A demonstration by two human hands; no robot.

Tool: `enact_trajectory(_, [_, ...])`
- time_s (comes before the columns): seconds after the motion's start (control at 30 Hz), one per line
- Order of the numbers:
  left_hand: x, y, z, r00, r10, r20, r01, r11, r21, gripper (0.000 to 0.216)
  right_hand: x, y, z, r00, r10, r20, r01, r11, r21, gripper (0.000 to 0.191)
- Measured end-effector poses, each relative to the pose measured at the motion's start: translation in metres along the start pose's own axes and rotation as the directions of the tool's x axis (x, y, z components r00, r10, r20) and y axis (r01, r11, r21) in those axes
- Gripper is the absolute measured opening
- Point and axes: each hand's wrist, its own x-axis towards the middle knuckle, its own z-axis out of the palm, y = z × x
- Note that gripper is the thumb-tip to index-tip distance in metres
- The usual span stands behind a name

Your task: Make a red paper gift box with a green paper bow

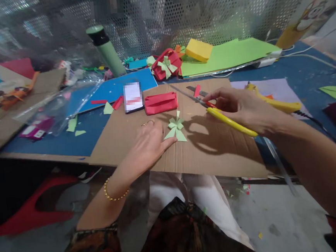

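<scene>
My left hand (150, 141) rests palm down on a cardboard sheet (217, 161), its thumb stretched to the edge of a pale green paper bow (176, 126). The bow lies on the cardboard with two tails toward me. Above the cardboard's right side, my right hand (236, 105) is closed on yellow-handled scissors (231, 123), whose thin blade points to the far left. Under the blade lie a dark grey metal strip and a small red paper scrap (197, 90). Just beyond the bow sits a folded red paper box (160, 103).
A phone (133, 97) lies left of the red box. Behind stand a green bottle (108, 51), a red paper piece with a green bow (167, 64), a yellow box (199, 49) and green sheets (238, 54). A yellow glue gun (279, 103) with its cable lies right.
</scene>
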Motion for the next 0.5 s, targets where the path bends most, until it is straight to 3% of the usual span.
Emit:
enact_trajectory(0.1, [0.001, -0.002, 0.006, 1.000, 0.011, -0.003, -0.011, 0.998, -0.068, 0.021, 0.001, 0.002, 0.003, 0.999, -0.007, 0.041, 0.008, 0.999, -0.031, 0.042])
enact_trajectory(0.3, [0.012, -0.012, 0.003, 0.998, -0.048, -0.045, 0.042, 0.992, -0.118, 0.014, 0.005, 0.002, 0.005, 0.999, -0.031, -0.015, 0.029, 0.994, -0.108, 0.034])
enact_trajectory(0.5, [0.023, -0.014, -0.006, 0.994, -0.103, 0.048, 0.109, 0.983, -0.145, 0.019, 0.007, -0.003, 0.003, 0.998, -0.036, -0.045, 0.031, 0.994, -0.103, 0.035])
